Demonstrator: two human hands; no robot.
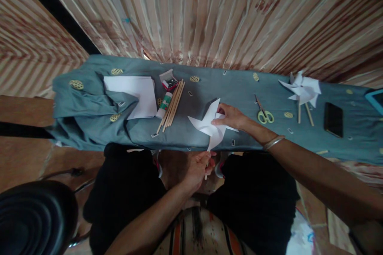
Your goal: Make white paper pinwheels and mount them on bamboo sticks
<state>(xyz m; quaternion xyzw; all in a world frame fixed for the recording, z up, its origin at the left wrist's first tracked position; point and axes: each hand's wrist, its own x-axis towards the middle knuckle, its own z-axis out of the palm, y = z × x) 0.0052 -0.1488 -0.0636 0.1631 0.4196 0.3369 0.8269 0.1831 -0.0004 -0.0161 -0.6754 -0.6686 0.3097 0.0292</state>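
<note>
A white paper pinwheel (211, 125) with curved blades hangs over the near edge of the cloth-covered bench. My left hand (200, 168) is closed around its thin wooden stick (206, 177), below the blades. On the pinwheel's right side, my right hand (229, 117) pinches the paper near the centre between thumb and fingers. The fastening at the centre is too small to make out. To the left lie several wooden sticks (172, 105), a glue stick (164, 104) with a green label, and an open small box (169, 80) of dark bits.
White paper sheets (131, 85) lie at the left, partly under folded cloth (95, 99). Scissors (265, 117) with yellow-green handles rest to the right. Farther right are more pinwheels (303, 88), a dark phone (333, 119) and a blue-edged device (376, 101). A curtain (203, 20) hangs behind.
</note>
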